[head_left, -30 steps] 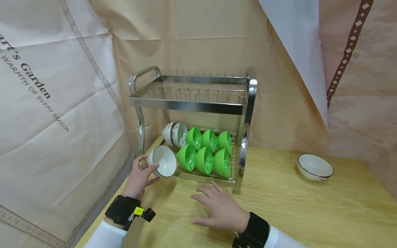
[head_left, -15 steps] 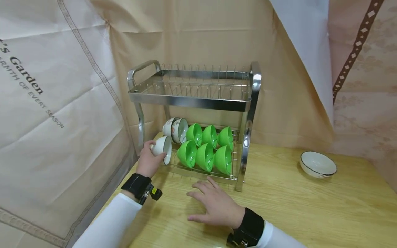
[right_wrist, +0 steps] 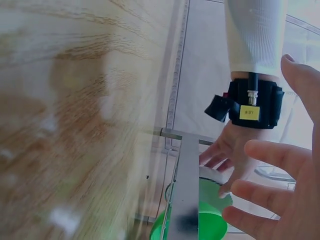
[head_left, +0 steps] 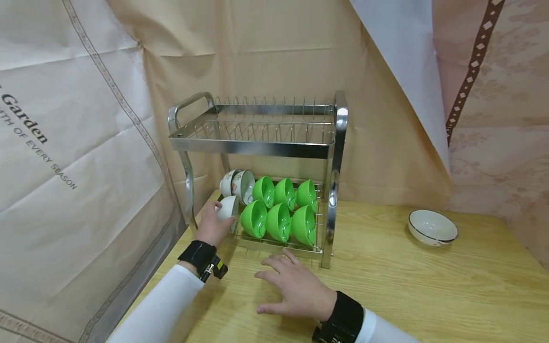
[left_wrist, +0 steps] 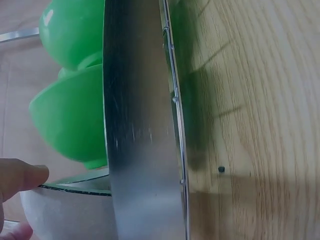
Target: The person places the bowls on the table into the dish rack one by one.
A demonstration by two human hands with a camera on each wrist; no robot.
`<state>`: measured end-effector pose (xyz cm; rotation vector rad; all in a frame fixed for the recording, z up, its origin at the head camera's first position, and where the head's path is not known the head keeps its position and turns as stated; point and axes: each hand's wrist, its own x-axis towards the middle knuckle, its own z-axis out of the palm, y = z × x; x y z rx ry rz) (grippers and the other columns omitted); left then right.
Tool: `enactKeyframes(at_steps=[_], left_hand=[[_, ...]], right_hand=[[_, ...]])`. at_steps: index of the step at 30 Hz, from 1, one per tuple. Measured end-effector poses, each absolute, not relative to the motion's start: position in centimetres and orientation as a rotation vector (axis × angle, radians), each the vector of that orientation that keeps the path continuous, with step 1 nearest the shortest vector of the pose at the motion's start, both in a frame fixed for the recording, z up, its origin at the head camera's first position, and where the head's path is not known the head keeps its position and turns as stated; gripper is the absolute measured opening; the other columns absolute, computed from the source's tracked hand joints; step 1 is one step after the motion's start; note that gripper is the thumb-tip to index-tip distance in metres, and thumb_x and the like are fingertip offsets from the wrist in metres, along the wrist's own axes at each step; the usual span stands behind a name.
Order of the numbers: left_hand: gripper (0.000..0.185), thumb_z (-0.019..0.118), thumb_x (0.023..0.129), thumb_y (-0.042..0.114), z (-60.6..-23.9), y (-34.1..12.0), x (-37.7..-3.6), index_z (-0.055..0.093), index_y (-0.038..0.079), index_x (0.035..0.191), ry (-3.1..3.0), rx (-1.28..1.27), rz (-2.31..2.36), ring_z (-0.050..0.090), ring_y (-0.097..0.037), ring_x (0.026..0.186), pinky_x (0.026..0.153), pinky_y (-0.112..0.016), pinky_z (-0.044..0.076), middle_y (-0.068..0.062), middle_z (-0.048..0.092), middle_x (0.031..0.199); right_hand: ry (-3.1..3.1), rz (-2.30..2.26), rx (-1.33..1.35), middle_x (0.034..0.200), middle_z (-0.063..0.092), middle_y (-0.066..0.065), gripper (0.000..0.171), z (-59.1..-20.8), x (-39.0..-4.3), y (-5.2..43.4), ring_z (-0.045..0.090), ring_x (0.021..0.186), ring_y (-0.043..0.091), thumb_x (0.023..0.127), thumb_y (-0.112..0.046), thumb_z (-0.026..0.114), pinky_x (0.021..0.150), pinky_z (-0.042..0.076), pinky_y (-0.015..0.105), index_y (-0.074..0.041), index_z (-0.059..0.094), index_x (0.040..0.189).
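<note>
My left hand (head_left: 213, 224) holds a white bowl (head_left: 227, 208) on its side at the front left of the rack's lower shelf. Its thumb lies at the dark-rimmed edge, as the left wrist view shows close up, where the rack's metal front bar (left_wrist: 142, 150) hides part of the bowl (left_wrist: 70, 212). Right of this bowl stand several green bowls (head_left: 278, 223) in two rows, tilted on edge. Behind it lean two flower-patterned white bowls (head_left: 243, 187). My right hand (head_left: 296, 288) hovers in front of the rack, fingers spread and holding nothing.
The two-tier metal dish rack (head_left: 253, 146) has upright wire dividers on its upper tier. A shallow white bowl (head_left: 433, 227) with a dark rim sits on the wooden table (head_left: 386, 286) at the right. Cloth sheets (head_left: 274, 71) hang behind and at the left.
My left hand has carried the white bowl away from me onto the lower shelf. The bowl's opening has turned from facing me toward the right. My right hand stays nearly still.
</note>
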<state>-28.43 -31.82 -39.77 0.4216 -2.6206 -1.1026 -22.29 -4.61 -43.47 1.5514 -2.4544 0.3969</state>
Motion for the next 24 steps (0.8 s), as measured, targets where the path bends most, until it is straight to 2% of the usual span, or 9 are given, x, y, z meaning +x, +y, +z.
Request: enactKeyframes(at_steps=[4,9,13,20,24], left_hand=[[0.063,0.068,0.093,0.027,-40.2,-31.8,-29.2,0.033,0.006,0.141,-2.658,0.431,-1.118,0.054,-0.046,0.112,0.090,-0.056,0.050,-0.031,0.041,0.133],[0.064,0.063,0.096,0.024,-40.3,-32.3,-30.0,0.029,0.003,0.146,-2.666,0.390,-1.194,0.053,-0.045,0.118,0.093,-0.054,0.050,-0.032,0.040,0.140],[0.062,0.059,0.098,0.022,-40.2,-32.9,-30.2,0.027,-0.002,0.147,-2.670,0.345,-1.245,0.051,-0.043,0.123,0.096,-0.052,0.048,-0.032,0.041,0.144],[0.060,0.061,0.097,0.022,-39.6,-33.0,-29.9,0.034,-0.003,0.144,-2.670,0.326,-1.235,0.045,-0.044,0.127,0.100,-0.054,0.046,-0.031,0.033,0.148],[0.062,0.060,0.097,0.022,-39.7,-33.0,-29.6,0.031,-0.003,0.146,-2.689,0.307,-1.254,0.043,-0.045,0.128,0.100,-0.054,0.046,-0.031,0.031,0.148]], right_hand=[[-2.468,0.409,1.556,0.146,0.048,0.005,0.074,-43.4,-22.3,-4.4,0.042,0.136,0.023,0.087,-0.079,0.043,0.119,0.018,0.054,-0.027,0.057,0.136],[-2.476,0.423,1.545,0.147,0.047,0.005,0.074,-43.0,-22.2,-4.0,0.043,0.135,0.023,0.086,-0.079,0.044,0.118,0.018,0.055,-0.026,0.058,0.135],[-2.476,0.411,1.532,0.147,0.048,0.005,0.073,-42.7,-22.2,-3.8,0.044,0.135,0.023,0.086,-0.079,0.044,0.118,0.019,0.054,-0.026,0.059,0.134],[-2.499,0.407,1.512,0.147,0.048,0.005,0.069,-42.5,-22.1,-3.6,0.043,0.136,0.023,0.086,-0.074,0.054,0.118,0.019,0.055,-0.025,0.059,0.135],[-2.506,0.412,1.525,0.147,0.048,0.005,0.067,-42.6,-22.0,-3.5,0.043,0.136,0.023,0.087,-0.072,0.054,0.118,0.018,0.055,-0.025,0.059,0.134]])
